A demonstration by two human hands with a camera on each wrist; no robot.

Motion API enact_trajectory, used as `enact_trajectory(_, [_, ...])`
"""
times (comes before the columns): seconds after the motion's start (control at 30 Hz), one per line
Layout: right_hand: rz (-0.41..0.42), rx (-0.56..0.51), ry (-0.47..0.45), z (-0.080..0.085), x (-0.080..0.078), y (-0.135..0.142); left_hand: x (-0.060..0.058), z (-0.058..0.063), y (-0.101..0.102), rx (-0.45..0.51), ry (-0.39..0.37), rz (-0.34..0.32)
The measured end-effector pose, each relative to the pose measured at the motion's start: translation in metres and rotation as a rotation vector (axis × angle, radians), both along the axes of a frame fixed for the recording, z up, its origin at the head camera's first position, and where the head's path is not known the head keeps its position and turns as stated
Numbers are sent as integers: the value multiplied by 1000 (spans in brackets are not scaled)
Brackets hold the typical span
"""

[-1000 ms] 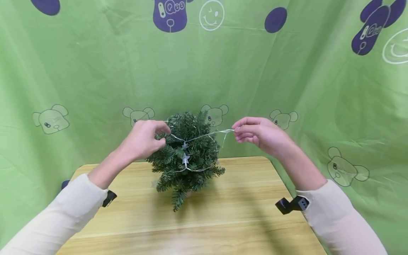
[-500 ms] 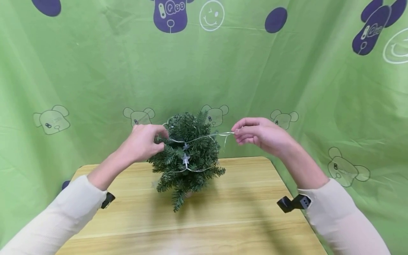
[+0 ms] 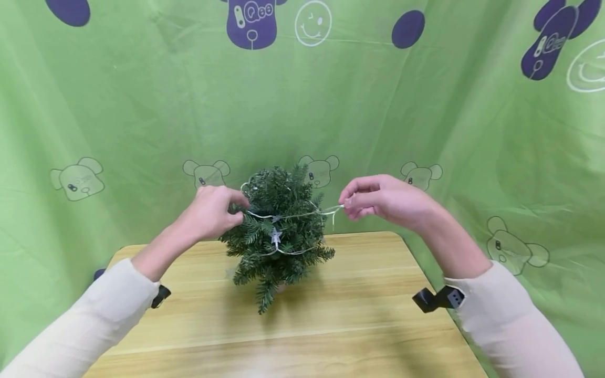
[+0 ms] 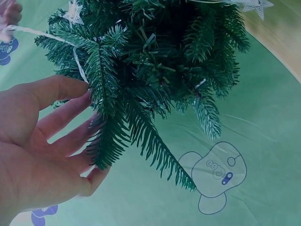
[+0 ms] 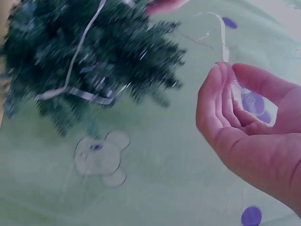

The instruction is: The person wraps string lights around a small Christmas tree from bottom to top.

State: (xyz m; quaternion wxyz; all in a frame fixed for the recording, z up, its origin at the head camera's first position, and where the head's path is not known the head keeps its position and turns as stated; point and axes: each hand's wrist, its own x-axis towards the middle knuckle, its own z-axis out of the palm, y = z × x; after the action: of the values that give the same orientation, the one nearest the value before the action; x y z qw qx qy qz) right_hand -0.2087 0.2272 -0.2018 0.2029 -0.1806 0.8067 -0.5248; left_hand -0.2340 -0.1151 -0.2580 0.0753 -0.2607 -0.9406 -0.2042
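A small artificial Christmas tree (image 3: pixel 295 270) stands on the wooden table (image 3: pixel 378 310). Fairy lights with clear star pieces (image 3: pixel 275 236) loop around its branches. My left hand (image 3: pixel 212 212) is at the tree's left side; in the left wrist view its spread fingers (image 4: pixel 61 89) touch a branch and the light wire, with some fingertips behind needles. To the right of the tree, my right hand (image 3: pixel 387 202) pinches the string lights (image 3: pixel 309 213) between thumb and fingertips. The wire stretches across the tree's front, and a short loose end hangs by the right fingertips.
A green cloth (image 3: pixel 359 105) printed with bear heads and purple shapes hangs behind and beside the table. Black wrist cameras sit on both cuffs, the right one (image 3: pixel 437 299) sticking out over the table's right edge.
My right hand has moved slightly down and toward the tree, lowering the stretched wire against its front. My left hand has shifted slightly down and stays beside the branches.
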Motion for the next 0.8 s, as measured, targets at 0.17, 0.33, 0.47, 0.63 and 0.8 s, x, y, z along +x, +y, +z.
enact_trajectory(0.17, [-40, 123, -2, -13, -15, 13, 2, -1, -4, 0, 7, -1])
enact_trajectory(0.33, [-91, 215, -14, -23, -35, 12, 3, -2, -4, -2, 5, -6])
enact_trajectory(0.47, [-135, 266, 7, -20, -49, 3, 4, -3, -3, -7, 10, -9])
enact_trajectory(0.63, [-205, 327, 78, -8, -61, -18, 4, -3, -2, 3, 15, 0])
enact_trajectory(0.8, [-291, 363, 171, -1, -72, -43, 4, -3, -1, 20, 19, 1])
